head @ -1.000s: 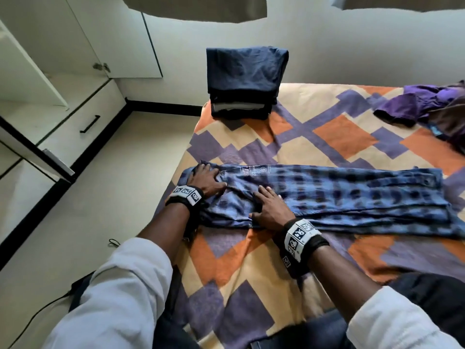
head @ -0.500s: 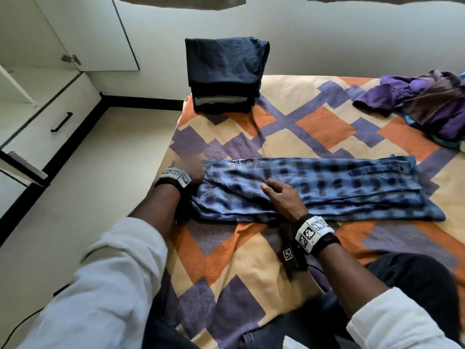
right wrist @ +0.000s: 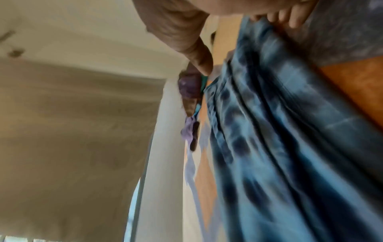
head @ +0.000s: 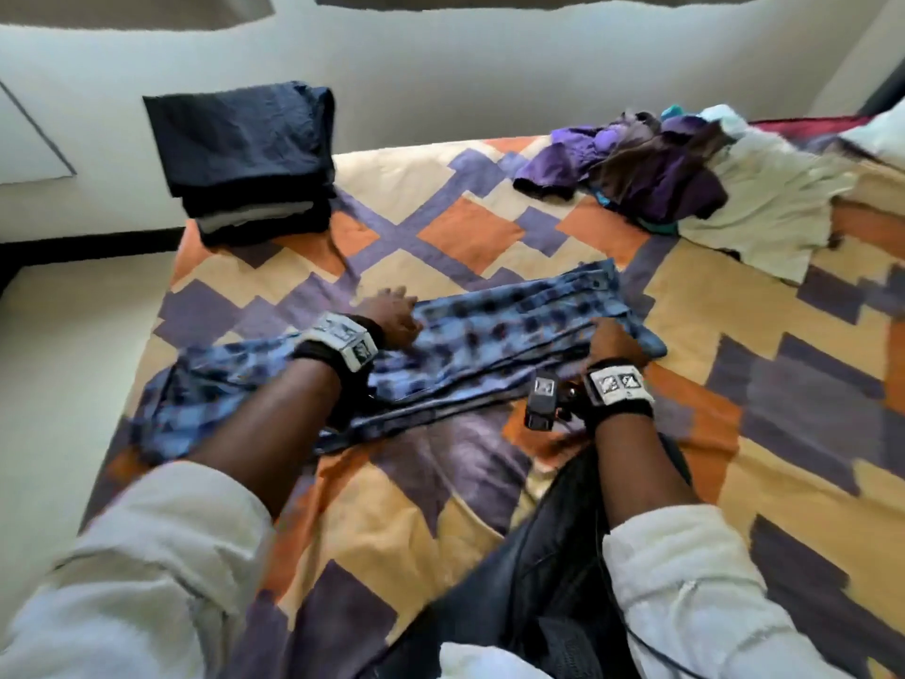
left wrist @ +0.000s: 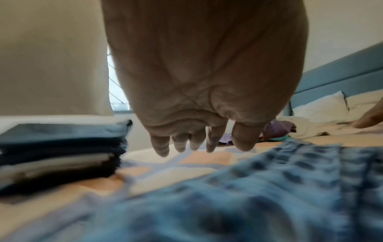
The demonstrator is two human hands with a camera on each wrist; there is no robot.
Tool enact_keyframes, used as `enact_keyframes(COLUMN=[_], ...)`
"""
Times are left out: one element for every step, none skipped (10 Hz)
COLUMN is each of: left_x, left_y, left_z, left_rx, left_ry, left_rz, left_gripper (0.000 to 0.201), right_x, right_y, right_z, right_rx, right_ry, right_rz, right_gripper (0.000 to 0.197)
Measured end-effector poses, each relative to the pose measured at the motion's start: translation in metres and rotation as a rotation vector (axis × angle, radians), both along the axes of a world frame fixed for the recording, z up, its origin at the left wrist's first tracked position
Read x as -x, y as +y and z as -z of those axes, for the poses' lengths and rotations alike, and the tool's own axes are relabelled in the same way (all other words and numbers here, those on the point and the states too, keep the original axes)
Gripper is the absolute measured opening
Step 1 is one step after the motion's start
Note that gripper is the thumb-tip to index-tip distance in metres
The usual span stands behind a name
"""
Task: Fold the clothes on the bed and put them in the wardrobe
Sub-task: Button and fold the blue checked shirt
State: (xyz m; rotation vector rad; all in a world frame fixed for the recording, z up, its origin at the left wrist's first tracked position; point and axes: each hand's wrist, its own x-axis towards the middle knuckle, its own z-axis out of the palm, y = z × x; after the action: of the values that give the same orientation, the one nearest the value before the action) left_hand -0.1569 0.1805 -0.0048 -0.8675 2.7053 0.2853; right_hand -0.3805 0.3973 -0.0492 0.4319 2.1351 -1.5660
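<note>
A blue checked shirt, folded into a long strip, lies across the patterned bed. My left hand hovers over the strip's far edge near its middle, fingers straight and holding nothing. My right hand is at the strip's right end, with its fingers curled round the cloth edge and the thumb held out. A stack of folded dark clothes sits at the bed's far left corner. The wardrobe is out of view.
A heap of unfolded purple and brown clothes and a white cloth lie at the far right of the bed. Pillows lean on a blue headboard. The bed's left edge drops to pale floor. My dark-trousered knee rests on the near bed.
Both hands slid right along the shirt: the left from the collar end to the middle, the right from the middle to the right end. My view turned right, losing the wardrobe.
</note>
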Motion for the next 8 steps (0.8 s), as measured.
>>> enact_keyframes(left_x=[0.066,0.095,0.113,0.111,0.114,0.117,0.121,0.12], left_y=[0.056,0.095,0.114,0.115,0.117,0.115,0.114,0.114], left_z=[0.029,0.051,0.069,0.084,0.083,0.077,0.082,0.085], left_rx=[-0.057,-0.212,-0.234,-0.166,-0.147,-0.199,-0.202,-0.214], left_ry=[0.105,0.127,0.107,0.099,0.13,0.121,0.094,0.101], left_rz=[-0.043,-0.032,-0.028,-0.031,-0.005,0.024,0.012,0.01], left_gripper=[0.065,0.075,0.082,0.087,0.09,0.089,0.087,0.087], right_x=[0.032,0.038,0.05,0.047,0.045,0.039,0.058,0.079], right_y=[0.017,0.021,0.022,0.023,0.02,0.014,0.004,-0.006], right_z=[0.003,-0.002,0.003,-0.003,-0.005,-0.006,0.015,0.045], right_rx=[0.284,0.405,0.427,0.383,0.472,0.533,0.472,0.475], right_ry=[-0.064,-0.145,-0.191,-0.188,-0.286,-0.285,-0.274,-0.243], right_rz=[-0.035,-0.05,-0.025,-0.052,-0.103,-0.094,-0.098,-0.055], right_gripper=[0.047,0.041,0.022,0.034,0.032,0.043,0.052,0.05])
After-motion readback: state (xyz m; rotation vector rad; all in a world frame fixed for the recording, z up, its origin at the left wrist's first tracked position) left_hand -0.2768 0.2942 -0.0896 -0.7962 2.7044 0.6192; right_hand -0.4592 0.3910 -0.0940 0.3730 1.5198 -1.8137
